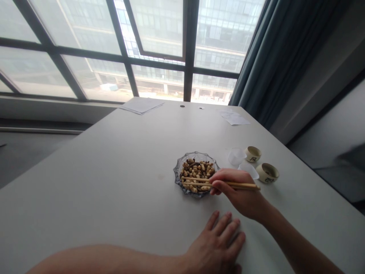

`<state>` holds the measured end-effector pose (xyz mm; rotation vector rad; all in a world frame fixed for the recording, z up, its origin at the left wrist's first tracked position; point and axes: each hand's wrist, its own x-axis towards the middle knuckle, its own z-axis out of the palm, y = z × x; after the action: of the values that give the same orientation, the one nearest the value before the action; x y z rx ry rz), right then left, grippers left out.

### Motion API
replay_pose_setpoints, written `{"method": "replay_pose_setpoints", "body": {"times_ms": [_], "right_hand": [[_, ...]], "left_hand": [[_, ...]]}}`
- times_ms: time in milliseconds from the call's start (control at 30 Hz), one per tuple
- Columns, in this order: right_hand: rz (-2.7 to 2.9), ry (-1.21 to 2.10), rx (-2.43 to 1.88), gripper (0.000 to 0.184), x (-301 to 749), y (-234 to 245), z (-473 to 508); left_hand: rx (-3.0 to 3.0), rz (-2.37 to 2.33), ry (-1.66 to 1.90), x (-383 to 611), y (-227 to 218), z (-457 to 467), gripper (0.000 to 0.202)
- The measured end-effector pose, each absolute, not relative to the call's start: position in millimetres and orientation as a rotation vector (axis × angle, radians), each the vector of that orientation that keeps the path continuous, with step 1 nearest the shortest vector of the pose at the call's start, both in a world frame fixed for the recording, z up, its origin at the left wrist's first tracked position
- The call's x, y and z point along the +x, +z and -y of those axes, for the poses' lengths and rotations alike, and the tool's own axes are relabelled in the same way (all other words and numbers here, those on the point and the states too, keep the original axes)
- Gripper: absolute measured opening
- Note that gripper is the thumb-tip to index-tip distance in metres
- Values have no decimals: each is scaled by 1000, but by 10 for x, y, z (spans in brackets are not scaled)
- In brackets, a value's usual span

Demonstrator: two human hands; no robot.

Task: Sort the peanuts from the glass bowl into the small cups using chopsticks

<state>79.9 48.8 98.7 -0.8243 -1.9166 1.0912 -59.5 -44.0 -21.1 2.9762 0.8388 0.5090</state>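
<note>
Our right hand (236,190) pinches wooden chopsticks (245,186), tips over the peanuts (196,171) that fill a cut-glass dish (196,155) — no peanuts show in the cream cups (267,172) beyond it — while our left hand (215,243) lies open on the white table (99,171).

Window: you face a wide glazed window wall with dark metal frames (122,49), one upper pane angled open.
Outside: a glass-fronted office building (225,34) fills the view through the panes.
Curtain: a long teal-grey fabric curtain (265,49) hangs gathered at the window's right end.
Wall: a pale beige wall (319,83) runs along your right.
Floor: a smooth grey floor (28,160) shows to your left.
Ledge: a low grey ledge (42,112) runs beneath the window.
Furniture: a large white rectangular tabletop (114,182) stretches toward the glass, with two small round holes (182,106) near its far edge.
Papers: a thin stack of white paper sheets (142,105) lies at that far edge.
Light: soft, pale daylight pours through the glass.
</note>
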Motion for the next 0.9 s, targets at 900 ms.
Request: {"method": "replay_pose_setpoints", "body": {"times_ms": [900], "right_hand": [[1238, 659, -1081, 37, 1540, 915, -185]], "left_hand": [[2772, -821, 367, -616, -92, 465, 54]]}}
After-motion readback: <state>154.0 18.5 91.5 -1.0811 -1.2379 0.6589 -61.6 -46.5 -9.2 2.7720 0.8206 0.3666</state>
